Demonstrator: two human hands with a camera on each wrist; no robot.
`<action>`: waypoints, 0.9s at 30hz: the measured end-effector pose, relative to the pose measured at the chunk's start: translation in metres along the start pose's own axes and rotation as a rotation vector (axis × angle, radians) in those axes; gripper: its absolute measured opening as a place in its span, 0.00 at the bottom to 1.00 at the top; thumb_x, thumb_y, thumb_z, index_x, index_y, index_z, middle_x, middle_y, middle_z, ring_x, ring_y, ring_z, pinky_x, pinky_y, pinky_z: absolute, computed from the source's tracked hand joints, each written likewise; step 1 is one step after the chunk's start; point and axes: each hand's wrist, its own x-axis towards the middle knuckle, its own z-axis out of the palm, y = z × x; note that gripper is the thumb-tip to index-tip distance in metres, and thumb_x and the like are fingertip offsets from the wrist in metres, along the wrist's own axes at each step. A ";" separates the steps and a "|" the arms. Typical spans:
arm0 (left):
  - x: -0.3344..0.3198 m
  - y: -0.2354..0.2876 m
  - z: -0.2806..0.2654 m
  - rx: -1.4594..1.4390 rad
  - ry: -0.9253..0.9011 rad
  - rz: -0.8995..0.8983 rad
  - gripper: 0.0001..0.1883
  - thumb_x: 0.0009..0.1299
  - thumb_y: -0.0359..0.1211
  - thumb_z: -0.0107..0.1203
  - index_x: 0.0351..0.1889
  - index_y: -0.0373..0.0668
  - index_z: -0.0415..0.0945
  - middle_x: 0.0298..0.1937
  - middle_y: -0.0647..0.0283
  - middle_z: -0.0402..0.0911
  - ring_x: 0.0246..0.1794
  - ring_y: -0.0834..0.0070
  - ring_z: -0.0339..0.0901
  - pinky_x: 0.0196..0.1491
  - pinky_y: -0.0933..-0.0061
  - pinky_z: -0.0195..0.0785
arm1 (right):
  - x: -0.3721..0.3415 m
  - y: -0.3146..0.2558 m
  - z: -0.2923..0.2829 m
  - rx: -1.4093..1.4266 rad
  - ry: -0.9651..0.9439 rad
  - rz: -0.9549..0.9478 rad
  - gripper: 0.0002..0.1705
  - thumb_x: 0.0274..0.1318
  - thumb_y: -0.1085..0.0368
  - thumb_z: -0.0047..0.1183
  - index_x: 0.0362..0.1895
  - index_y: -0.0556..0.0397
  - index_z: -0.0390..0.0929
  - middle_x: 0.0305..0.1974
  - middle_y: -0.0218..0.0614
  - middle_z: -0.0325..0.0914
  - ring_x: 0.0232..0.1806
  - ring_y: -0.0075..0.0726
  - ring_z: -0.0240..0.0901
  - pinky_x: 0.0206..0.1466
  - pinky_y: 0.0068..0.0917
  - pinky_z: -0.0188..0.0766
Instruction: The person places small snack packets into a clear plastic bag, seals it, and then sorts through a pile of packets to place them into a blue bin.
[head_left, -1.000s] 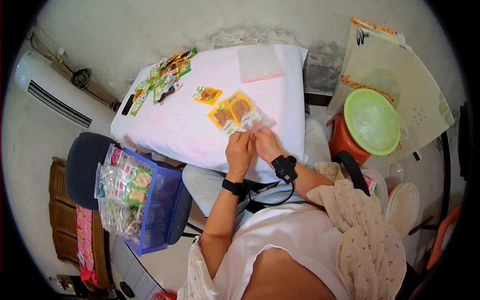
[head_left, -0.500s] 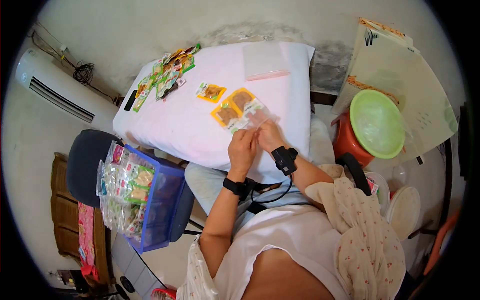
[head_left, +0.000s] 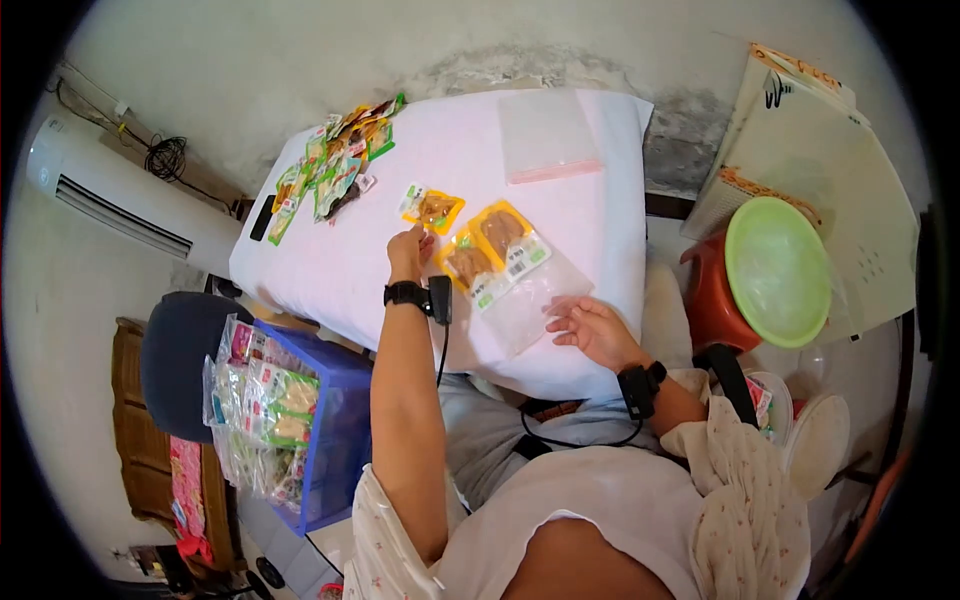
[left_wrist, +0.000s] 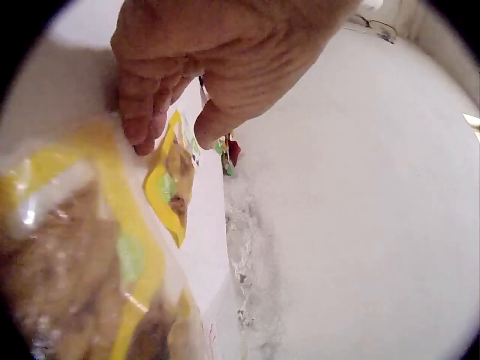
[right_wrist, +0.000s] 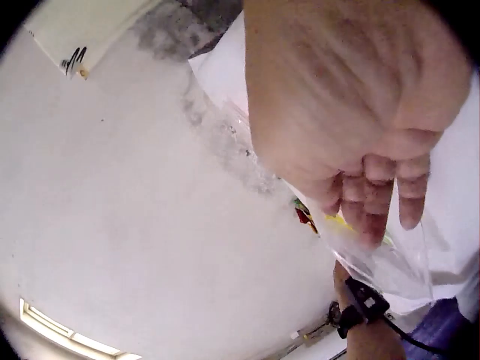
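On the white-covered table lies a clear plastic bag (head_left: 530, 305) with two yellow snack packets (head_left: 500, 232) in its far part. A single yellow snack packet (head_left: 436, 208) lies just beyond it, to the left. My left hand (head_left: 406, 252) is at the near edge of that single packet; in the left wrist view its thumb and fingers stand apart, with the packet (left_wrist: 174, 187) beyond the fingertips. Over the bag's near right part is my right hand (head_left: 598, 333), palm turned inward and fingers loosely extended, the bag (right_wrist: 375, 255) showing behind the fingers.
A pile of snack packets (head_left: 340, 160) and a black phone (head_left: 263, 217) lie at the table's far left. Flat clear bags (head_left: 550, 135) lie at the far right. A blue crate (head_left: 340, 420) of filled bags stands left; a green basin (head_left: 778, 270) on a red stool stands right.
My hands were together at the bag's near end and have parted. The left moved forward and left to the single packet; the right moved to the right, fingers loosened. The bag lies spread flat.
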 end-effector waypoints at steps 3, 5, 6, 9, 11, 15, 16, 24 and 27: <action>0.033 0.004 0.004 0.028 -0.070 -0.084 0.13 0.60 0.35 0.62 0.30 0.33 0.74 0.26 0.58 0.76 0.21 0.76 0.72 0.20 0.77 0.63 | 0.002 0.001 -0.008 0.080 -0.049 0.007 0.17 0.65 0.64 0.40 0.53 0.59 0.68 0.54 0.42 0.70 0.50 0.39 0.71 0.50 0.35 0.70; 0.042 0.011 0.013 0.236 -0.019 -0.083 0.11 0.57 0.33 0.64 0.21 0.38 0.74 0.20 0.60 0.75 0.19 0.76 0.70 0.19 0.76 0.61 | 0.004 -0.002 -0.007 0.143 -0.084 0.018 0.17 0.65 0.63 0.40 0.53 0.60 0.68 0.54 0.43 0.70 0.50 0.40 0.71 0.50 0.35 0.70; 0.044 0.012 0.018 0.242 -0.019 -0.087 0.11 0.57 0.33 0.64 0.21 0.38 0.74 0.20 0.60 0.75 0.19 0.76 0.70 0.19 0.76 0.61 | 0.005 -0.003 -0.006 0.113 -0.077 0.047 0.17 0.66 0.62 0.40 0.53 0.60 0.69 0.53 0.43 0.71 0.49 0.40 0.72 0.50 0.36 0.70; 0.048 0.008 0.027 0.421 0.137 -0.021 0.10 0.60 0.33 0.62 0.22 0.38 0.75 0.21 0.62 0.75 0.18 0.78 0.69 0.19 0.77 0.60 | 0.003 -0.005 -0.006 0.084 -0.081 0.075 0.17 0.66 0.61 0.39 0.51 0.61 0.69 0.52 0.44 0.72 0.49 0.40 0.72 0.50 0.37 0.70; 0.057 0.005 0.020 0.567 0.015 0.068 0.08 0.64 0.32 0.57 0.28 0.37 0.77 0.22 0.65 0.74 0.17 0.82 0.67 0.17 0.80 0.57 | 0.002 -0.004 -0.008 0.082 -0.096 0.068 0.17 0.66 0.61 0.39 0.50 0.61 0.70 0.51 0.45 0.72 0.48 0.40 0.72 0.50 0.37 0.70; 0.047 0.003 0.000 0.000 -0.180 0.039 0.06 0.65 0.31 0.56 0.37 0.40 0.77 0.23 0.69 0.74 0.17 0.84 0.64 0.17 0.82 0.53 | 0.001 0.001 -0.014 0.113 -0.134 0.041 0.16 0.67 0.60 0.39 0.44 0.60 0.72 0.43 0.45 0.76 0.41 0.40 0.75 0.46 0.37 0.71; 0.033 0.005 0.004 0.002 -0.185 0.036 0.06 0.65 0.31 0.56 0.37 0.40 0.77 0.23 0.69 0.74 0.17 0.84 0.64 0.17 0.82 0.53 | 0.000 0.001 -0.015 0.115 -0.122 0.026 0.16 0.67 0.60 0.38 0.40 0.60 0.74 0.39 0.45 0.77 0.38 0.41 0.76 0.43 0.37 0.72; -0.187 0.015 0.016 0.470 -0.050 1.290 0.08 0.55 0.19 0.53 0.31 0.39 0.77 0.29 0.62 0.76 0.29 0.69 0.73 0.33 0.72 0.67 | -0.023 -0.023 0.005 -0.061 -0.126 0.007 0.25 0.67 0.48 0.35 0.51 0.56 0.68 0.46 0.42 0.74 0.39 0.36 0.74 0.41 0.32 0.72; -0.242 -0.025 0.014 0.676 -0.280 1.533 0.10 0.51 0.21 0.55 0.32 0.41 0.78 0.32 0.60 0.76 0.30 0.62 0.74 0.33 0.67 0.68 | -0.045 -0.031 0.022 0.080 -0.079 -0.009 0.26 0.66 0.49 0.39 0.57 0.56 0.65 0.47 0.40 0.74 0.40 0.32 0.75 0.40 0.29 0.73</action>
